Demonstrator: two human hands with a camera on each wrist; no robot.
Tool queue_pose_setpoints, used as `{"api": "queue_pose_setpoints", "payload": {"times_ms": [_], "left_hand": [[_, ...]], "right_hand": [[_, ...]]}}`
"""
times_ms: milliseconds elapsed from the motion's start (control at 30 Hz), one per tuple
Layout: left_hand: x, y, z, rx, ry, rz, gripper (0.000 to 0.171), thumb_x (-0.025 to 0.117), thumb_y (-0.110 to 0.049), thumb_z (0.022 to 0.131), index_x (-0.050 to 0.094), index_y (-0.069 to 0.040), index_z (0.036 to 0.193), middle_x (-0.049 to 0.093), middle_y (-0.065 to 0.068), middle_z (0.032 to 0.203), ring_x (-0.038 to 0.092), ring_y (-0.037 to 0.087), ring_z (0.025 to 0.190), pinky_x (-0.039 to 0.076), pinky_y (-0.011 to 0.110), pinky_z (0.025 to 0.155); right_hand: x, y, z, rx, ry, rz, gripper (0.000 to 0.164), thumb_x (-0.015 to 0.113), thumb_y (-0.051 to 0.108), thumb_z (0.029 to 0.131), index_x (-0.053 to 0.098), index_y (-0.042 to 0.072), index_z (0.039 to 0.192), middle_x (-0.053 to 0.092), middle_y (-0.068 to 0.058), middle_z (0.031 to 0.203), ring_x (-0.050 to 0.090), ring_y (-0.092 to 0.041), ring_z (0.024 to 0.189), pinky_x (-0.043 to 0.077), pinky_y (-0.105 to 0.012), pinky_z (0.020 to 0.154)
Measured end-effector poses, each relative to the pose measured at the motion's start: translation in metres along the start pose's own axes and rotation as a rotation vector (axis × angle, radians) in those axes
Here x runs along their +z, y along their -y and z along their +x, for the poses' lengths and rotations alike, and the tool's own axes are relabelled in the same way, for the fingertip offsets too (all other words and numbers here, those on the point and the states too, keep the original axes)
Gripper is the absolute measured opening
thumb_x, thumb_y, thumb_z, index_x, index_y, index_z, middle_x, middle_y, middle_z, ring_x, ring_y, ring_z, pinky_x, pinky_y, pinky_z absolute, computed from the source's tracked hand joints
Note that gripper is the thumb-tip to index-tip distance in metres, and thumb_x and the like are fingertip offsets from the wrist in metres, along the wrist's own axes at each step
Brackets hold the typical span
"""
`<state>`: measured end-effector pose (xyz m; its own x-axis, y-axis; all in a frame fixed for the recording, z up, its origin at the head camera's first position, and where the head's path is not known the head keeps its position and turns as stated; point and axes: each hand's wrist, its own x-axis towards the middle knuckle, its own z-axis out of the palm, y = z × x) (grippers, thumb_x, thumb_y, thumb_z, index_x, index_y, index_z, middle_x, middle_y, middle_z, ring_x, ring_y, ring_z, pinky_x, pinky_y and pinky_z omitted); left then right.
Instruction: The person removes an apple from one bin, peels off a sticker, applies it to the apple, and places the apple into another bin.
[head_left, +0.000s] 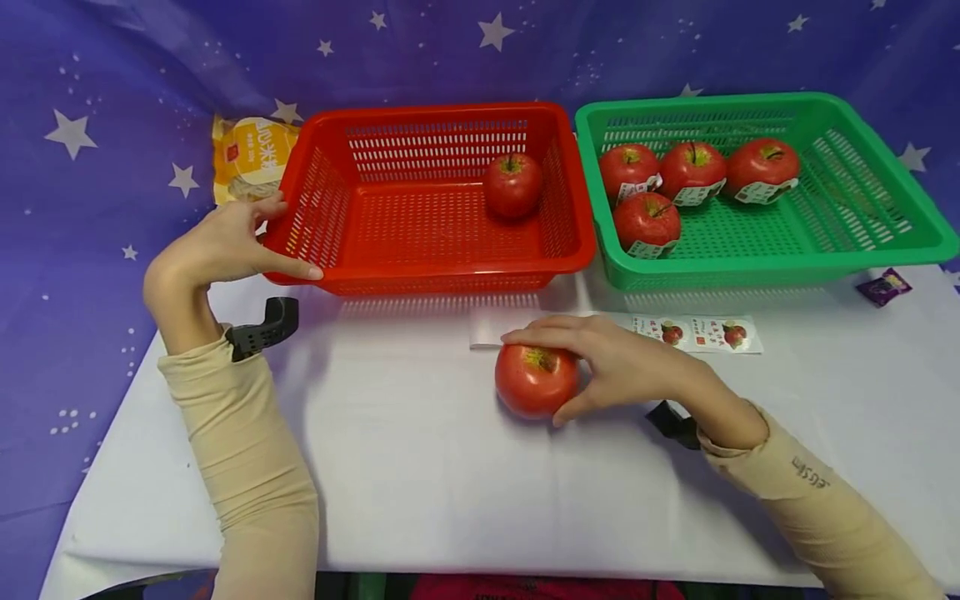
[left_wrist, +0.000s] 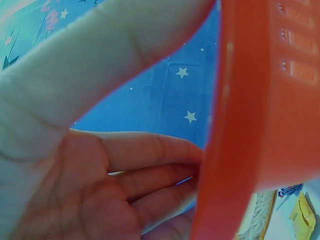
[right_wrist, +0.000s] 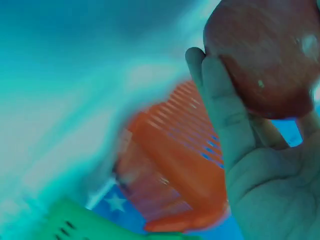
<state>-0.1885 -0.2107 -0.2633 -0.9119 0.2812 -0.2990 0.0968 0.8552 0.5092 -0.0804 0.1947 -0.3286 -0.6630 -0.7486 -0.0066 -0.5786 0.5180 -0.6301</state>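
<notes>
In the head view my right hand (head_left: pixel 611 358) grips a red apple (head_left: pixel 534 383) low over the white tabletop, fingers across its top and thumb at its near side. The right wrist view shows this apple (right_wrist: pixel 265 55) against the fingers of the right hand (right_wrist: pixel 270 185). My left hand (head_left: pixel 225 242) touches the left end of a red basket (head_left: pixel 450 273), its thumb along the front corner of the rim. From the left wrist view, the fairly straight fingers (left_wrist: pixel 155 150) meet the basket's outer rim (left_wrist: pixel 235 120). One apple (head_left: pixel 513 185) lies inside that basket, at the right.
A green basket (head_left: pixel 750 265) stands right of the red one, with several apples (head_left: pixel 692 171) bearing white labels. A strip of apple stickers (head_left: pixel 697 332) lies behind the held apple. A yellow food bag (head_left: pixel 251 150) is behind the red basket's left end; a purple wrapped sweet (head_left: pixel 885 287) lies far right.
</notes>
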Motion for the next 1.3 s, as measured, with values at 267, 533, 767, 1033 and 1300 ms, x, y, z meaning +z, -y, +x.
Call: {"api": "queue_pose_setpoints", "payload": {"times_ms": [267,533,767,1033,1300], "left_hand": [[0.005,0.005,0.001,0.010,-0.013,-0.022,0.103,0.078,-0.040,0.079,0.019,0.001,0.151,0.020,0.020,0.158,0.032,0.039,0.134,0.032,0.065,0.103],[0.016,-0.039,-0.015,0.247,-0.080,-0.094,0.087,0.076,-0.031,0.082,0.026,-0.022,0.153,0.036,0.013,0.152,0.050,0.030,0.123,0.039,0.048,0.105],[0.083,-0.138,0.001,0.827,0.216,0.027,0.058,0.069,-0.030,0.089,0.050,-0.010,0.140,0.053,0.003,0.142,0.050,0.016,0.131,0.039,0.035,0.109],[0.158,-0.181,0.048,0.732,0.439,0.122,0.049,0.050,-0.034,0.099,0.047,-0.010,0.142,0.046,0.001,0.148,0.039,0.015,0.139,0.030,0.029,0.115],[0.182,-0.192,0.063,0.663,0.393,0.134,0.043,0.058,-0.031,0.096,0.058,-0.009,0.133,0.064,0.005,0.127,0.052,0.020,0.119,0.041,0.031,0.103]], "right_hand": [[0.024,-0.015,-0.004,0.082,-0.041,0.017,0.096,0.089,0.038,0.063,0.042,0.027,0.146,0.051,-0.002,0.135,0.053,-0.021,0.122,0.048,-0.045,0.098],[0.011,-0.026,-0.015,0.104,-0.015,0.065,0.096,0.086,0.036,0.069,0.035,0.021,0.149,0.050,0.001,0.142,0.049,-0.018,0.128,0.042,-0.046,0.105],[-0.027,-0.052,-0.041,0.234,-0.140,-0.028,0.058,0.077,0.022,0.082,0.056,0.006,0.133,0.058,-0.013,0.133,0.053,-0.030,0.123,0.044,-0.052,0.098],[-0.025,-0.077,-0.046,0.365,-0.114,-0.216,0.036,0.078,0.012,0.076,0.066,-0.002,0.107,0.066,-0.012,0.096,0.058,-0.025,0.085,0.048,-0.042,0.077],[-0.018,-0.064,-0.035,0.268,-0.260,-0.004,0.009,0.071,0.002,0.081,0.068,0.011,0.081,0.056,0.004,0.066,0.046,-0.009,0.061,0.038,-0.022,0.052]]}}
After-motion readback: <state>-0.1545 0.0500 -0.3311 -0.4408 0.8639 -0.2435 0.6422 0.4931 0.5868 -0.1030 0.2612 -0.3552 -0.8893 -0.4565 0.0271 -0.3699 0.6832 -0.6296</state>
